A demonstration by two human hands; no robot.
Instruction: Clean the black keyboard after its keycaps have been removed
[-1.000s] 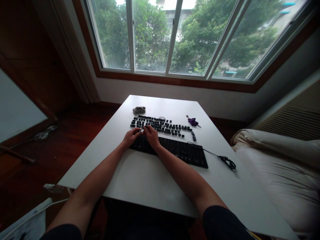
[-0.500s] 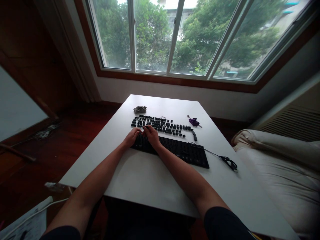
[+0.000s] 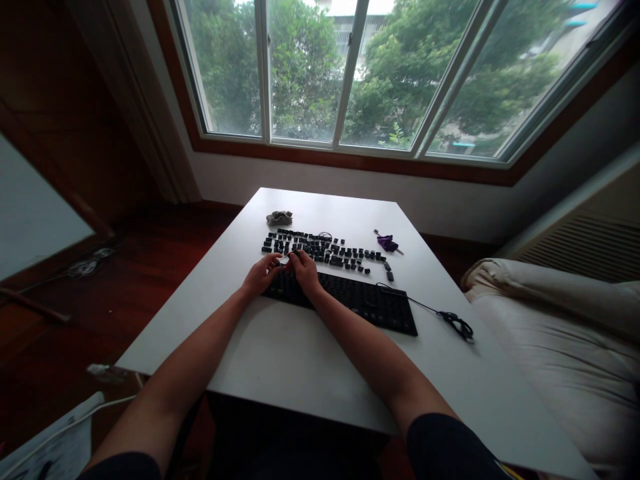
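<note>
A black keyboard point(image 3: 360, 297) lies at a slant on the white table, many of its key positions without caps. My left hand point(image 3: 261, 273) is at its far left corner, with fingers curled and thumb towards the index finger. Close beside it, my right hand point(image 3: 304, 272) is closed over the same corner, fingertips bent down around a small dark thing too hidden to name. Whatever the left fingers hold is too small to make out. Just beyond both hands, loose black keycaps point(image 3: 336, 261) stand in rough rows.
A crumpled grey cloth point(image 3: 279, 218) lies at the far left of the white table point(image 3: 280, 373). Farther right are a purple cloth with a brush-like end point(image 3: 387, 243) and the keyboard's bundled cable point(image 3: 456, 325). A cushioned seat point(image 3: 560, 347) stands right of the table.
My left hand has shifted slightly, its thumb and index finger a little farther apart than before. The right hand stays almost in place; keyboard and keycaps look unchanged.
</note>
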